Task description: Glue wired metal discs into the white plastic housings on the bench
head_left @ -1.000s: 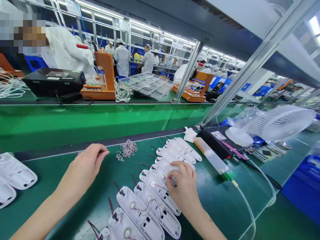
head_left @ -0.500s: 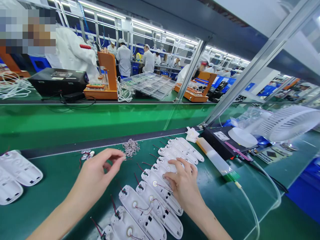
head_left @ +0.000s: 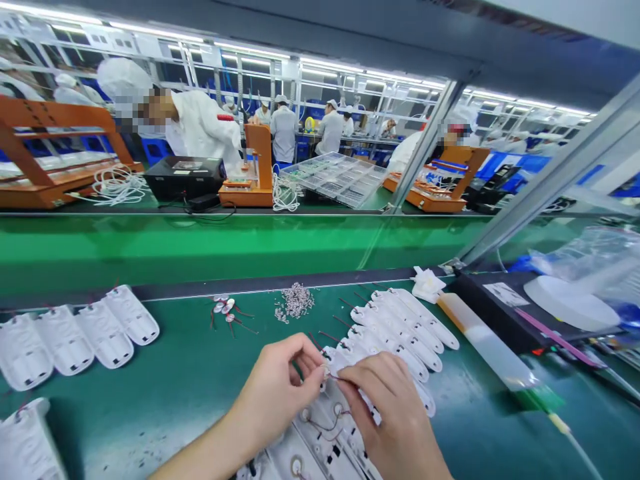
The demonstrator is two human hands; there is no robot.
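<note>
My left hand (head_left: pixel 280 380) pinches a small round piezo disc (head_left: pixel 325 371) between thumb and fingertips. Close beside it, my right hand (head_left: pixel 395 407) is closed on the disc's thin red wire (head_left: pixel 336 378). Both hands are over a row of white plastic shell halves (head_left: pixel 400 320), which lie hollow side up. Several of those shells carry a disc (head_left: pixel 297 465) with wires, and short red leads stick out at their far ends. My hands and forearms hide part of the row.
Loose wired discs (head_left: pixel 226 305) lie near a pile of tiny parts (head_left: pixel 296 300). More white shells (head_left: pixel 105 333) are at left. A translucent glue syringe (head_left: pixel 487 340), a black box (head_left: pixel 505 313) and a fan base (head_left: pixel 570 300) stand right. Co-workers sit beyond the green strip.
My left hand has moved right and now holds a disc beside my right hand, which has closed on its wire. The view has swung left, showing more shells there.
</note>
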